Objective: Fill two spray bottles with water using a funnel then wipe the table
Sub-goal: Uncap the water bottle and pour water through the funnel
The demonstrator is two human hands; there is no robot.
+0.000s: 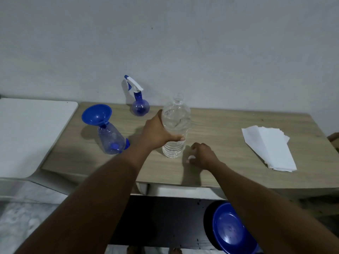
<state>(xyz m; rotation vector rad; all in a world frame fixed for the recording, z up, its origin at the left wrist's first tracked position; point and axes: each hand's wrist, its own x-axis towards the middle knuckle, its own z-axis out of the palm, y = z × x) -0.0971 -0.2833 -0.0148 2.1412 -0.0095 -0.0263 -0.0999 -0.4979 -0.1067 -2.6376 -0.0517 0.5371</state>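
The step in hand looks like the run-up to pouring. The left hand (157, 132) has its grip wrapped round the middle of a clear water bottle (175, 129) that stands upright on the worktop (220, 129); its neck shows no cap. The right hand (201, 154) rests on the worktop just beside the bottle's base, fingers curled around a small white thing (191, 157), probably the cap, though it is too small to be sure.

To the left, well apart from the bottle, a spray bottle (111, 138) stands open with the blue funnel (96, 114) seated in its neck, leaning somewhat; a blue piece, perhaps its sprayer, lies at its base. The second spray bottle (140, 105) stands at the back with its trigger head on. Folded tissues (269, 149) lie at the right for the wipe.

Next, the water bottle must be lifted to the funnel and tipped slowly; the free hand would do well to steady that leaning funnel.
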